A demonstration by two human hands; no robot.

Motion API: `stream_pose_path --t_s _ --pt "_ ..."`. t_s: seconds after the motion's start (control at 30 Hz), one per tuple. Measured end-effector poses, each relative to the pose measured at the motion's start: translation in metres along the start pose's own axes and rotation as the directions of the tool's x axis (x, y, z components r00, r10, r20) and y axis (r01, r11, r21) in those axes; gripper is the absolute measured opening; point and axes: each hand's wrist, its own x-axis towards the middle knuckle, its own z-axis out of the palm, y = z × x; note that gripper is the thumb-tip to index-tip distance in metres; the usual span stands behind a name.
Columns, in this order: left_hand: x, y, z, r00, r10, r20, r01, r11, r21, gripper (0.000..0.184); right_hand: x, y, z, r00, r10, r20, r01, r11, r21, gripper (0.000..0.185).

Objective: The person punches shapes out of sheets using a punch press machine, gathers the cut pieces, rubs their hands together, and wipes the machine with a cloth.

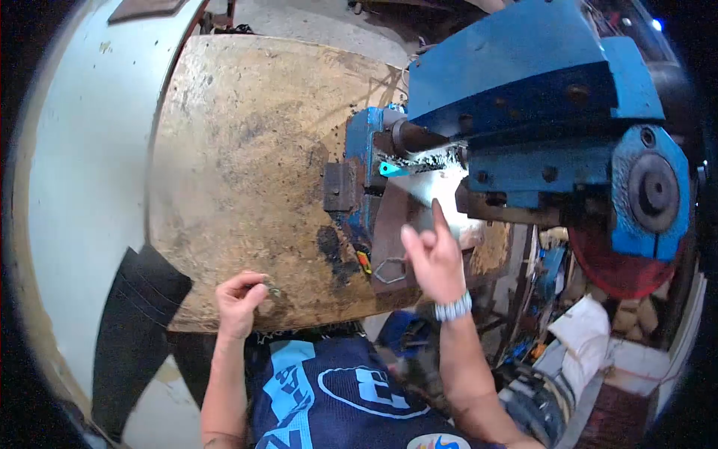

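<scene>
The bright plate [447, 196] lies at the right of the wooden surface [224, 179], beside the blue machine [516, 75] and partly hidden under its overhang; it looks like bare sheet metal, though glare washes out its face; I judge it stiff and fairly light if thin, hardly fragile, slick where smooth and perhaps sharp along the rim; the near edge, away from the machine's overhang, seems the best place to take hold, with flat fingers rather than a sliding grip.

The right hand [436, 263] is at the plate's near side, index finger stretched toward it and thumb standing apart, the other fingers curled, with nothing visible in its grip; whether the fingertip touches the plate, I cannot tell; the left hand [241, 301] is over the near edge of the surface, thumb and fingers drawn close together; whether anything is pinched between them, I cannot tell.

Just left of the right hand lie a six-sided ring [390, 282] and a red and yellow tool [363, 261]; farther off, a cyan piece [388, 169] with a dark hole sits against the machine.

No brand can be read on the machine; the dark blue shirt [340, 355] carries light blue lettering, upside down and folded, and an oval emblem around one angular character, like a 3 or an E.
</scene>
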Motion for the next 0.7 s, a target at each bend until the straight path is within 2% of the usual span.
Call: stream_pose_path --t_s 0.03,0.1,0.13,0.27,0.33,0.37,0.43,0.5,0.7 --pt "0.003 0.002 -0.003 0.999 -0.021 0.041 0.023 0.999 -0.047 0.017 0.013 -0.001 0.002 0.997 0.079 0.000 -0.078 0.994 -0.078 0.091" --pt "0.008 0.007 -0.007 0.995 -0.052 0.086 0.053 0.998 -0.017 0.017 0.035 -0.018 0.001 0.972 0.227 -0.053 -0.233 0.954 -0.187 0.099" --pt "0.009 0.009 -0.009 0.990 -0.084 0.110 0.084 0.996 -0.001 0.017 0.045 -0.017 0.003 0.951 0.303 -0.065 -0.310 0.926 -0.217 0.101" --pt "0.012 0.017 -0.008 0.975 -0.128 0.182 0.134 0.991 -0.024 0.017 0.081 -0.007 0.014 0.887 0.442 -0.131 -0.461 0.855 -0.239 0.107" --pt "0.014 0.018 -0.012 0.965 -0.130 0.227 0.139 0.990 -0.025 0.017 0.091 0.006 0.019 0.901 0.308 -0.306 -0.400 0.861 -0.312 0.116" --pt "0.015 0.019 -0.013 0.956 -0.154 0.249 0.165 0.986 -0.025 0.017 0.094 0.005 0.016 0.886 0.390 -0.251 -0.452 0.849 -0.274 0.121" --pt "0.016 0.018 -0.016 0.942 -0.178 0.286 0.198 0.979 -0.042 0.016 0.100 0.003 0.013 0.868 0.432 -0.247 -0.492 0.815 -0.305 0.123" --pt "0.018 0.019 -0.016 0.937 -0.165 0.308 0.180 0.983 -0.020 0.016 0.110 0.009 0.017 0.856 0.452 -0.252 -0.517 0.764 -0.386 0.128" --pt "0.022 0.027 -0.015 0.916 -0.171 0.363 0.183 0.983 0.000 0.016 0.117 0.010 0.013 0.835 0.516 -0.190 -0.549 0.757 -0.354 0.133"
